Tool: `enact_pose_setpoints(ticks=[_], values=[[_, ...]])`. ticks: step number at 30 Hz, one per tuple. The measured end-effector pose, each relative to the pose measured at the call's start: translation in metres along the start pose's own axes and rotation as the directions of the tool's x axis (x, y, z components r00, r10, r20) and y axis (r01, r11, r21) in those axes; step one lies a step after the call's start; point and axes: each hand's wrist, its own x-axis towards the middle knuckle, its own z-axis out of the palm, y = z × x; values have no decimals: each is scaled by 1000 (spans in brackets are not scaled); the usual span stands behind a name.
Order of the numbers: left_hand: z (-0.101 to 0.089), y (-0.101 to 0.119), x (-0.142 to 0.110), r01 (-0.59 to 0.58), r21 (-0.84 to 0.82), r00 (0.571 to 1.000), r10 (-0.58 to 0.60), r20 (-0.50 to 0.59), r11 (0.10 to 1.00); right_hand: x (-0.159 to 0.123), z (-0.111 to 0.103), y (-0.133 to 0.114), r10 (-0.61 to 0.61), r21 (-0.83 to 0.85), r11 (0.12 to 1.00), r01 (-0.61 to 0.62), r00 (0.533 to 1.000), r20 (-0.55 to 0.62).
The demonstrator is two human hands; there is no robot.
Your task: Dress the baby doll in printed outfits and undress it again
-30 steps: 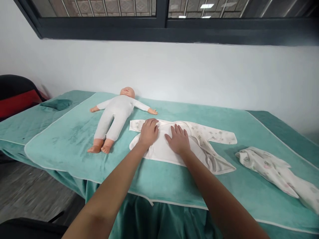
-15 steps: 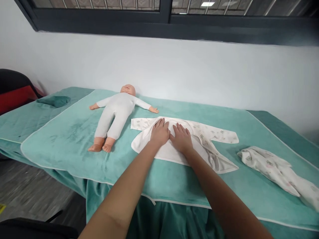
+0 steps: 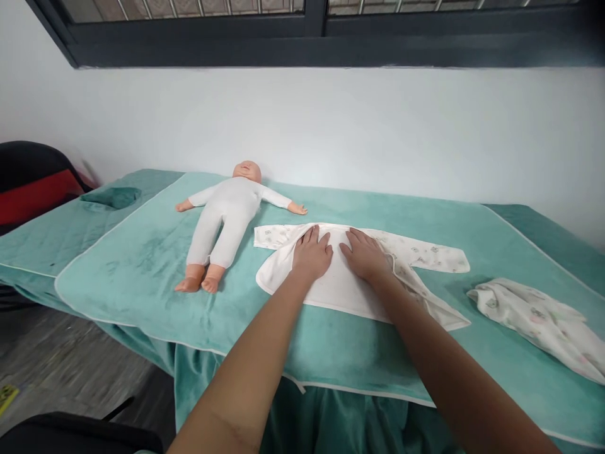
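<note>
A white baby shirt (image 3: pixel 343 284) with a small print on its sleeves lies spread open on the green cover, its plain inside facing up. My left hand (image 3: pixel 312 254) rests flat on the left part of the shirt, fingers stretched toward the collar. On the right part lies my right hand (image 3: pixel 366 255), palm down with fingers extended. Neither hand grips the cloth. To the left of the shirt a baby doll (image 3: pixel 229 211) in a white bodysuit lies on its back, arms spread; one of its hands is close to the shirt's left sleeve.
A crumpled printed baby garment (image 3: pixel 539 321) lies at the right. The green cover (image 3: pixel 127 271) drapes over the front edge of the bed. A white wall (image 3: pixel 331 132) with a dark window frame (image 3: pixel 198 47) rises behind. A black and red chair (image 3: pixel 38 183) stands at the left.
My hands came together near the middle of the shirt, then moved apart again, the right one to the right. The camera view has shifted slightly. The doll and the crumpled garment stay put.
</note>
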Motion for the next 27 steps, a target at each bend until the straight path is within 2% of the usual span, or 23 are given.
enact_pose_setpoints(ticks=[4,9,13,15,16,18,19,21,24,25,27], values=[[-1,0,-1,0,3,1000,0,17,1000,-2,1,-3,-17,-14,1000,17,998,-55],[-12,-4,-19,-111,24,993,109,50,994,-8,-3,-7,-78,56,995,85,989,-124],[-38,-20,-39,-207,-40,960,211,181,977,-12,-11,-10,-125,113,984,135,988,-93],[-61,-33,-42,-189,-129,963,209,168,974,-9,-17,-14,-134,143,979,144,988,-81],[-74,-42,-41,-151,-171,979,171,111,974,-5,-20,-18,-133,161,976,144,988,-79],[-103,-66,-35,-55,-216,997,41,-69,975,11,-26,-32,-108,223,967,123,991,-80],[-118,-81,-30,-8,-218,988,-26,-152,976,23,-29,-43,-88,263,959,106,993,-80],[-142,-116,-21,147,-177,941,-193,-280,973,52,-31,-69,-54,350,934,74,996,-66],[-162,-175,-12,392,-113,856,-407,-320,913,106,-26,-119,-53,450,891,53,999,-13],[-164,-193,-10,448,-110,836,-459,-299,887,124,-22,-136,-61,478,877,50,998,7],[-163,-224,-11,495,-152,825,-517,-227,856,159,-11,-169,-79,526,849,46,996,41]])
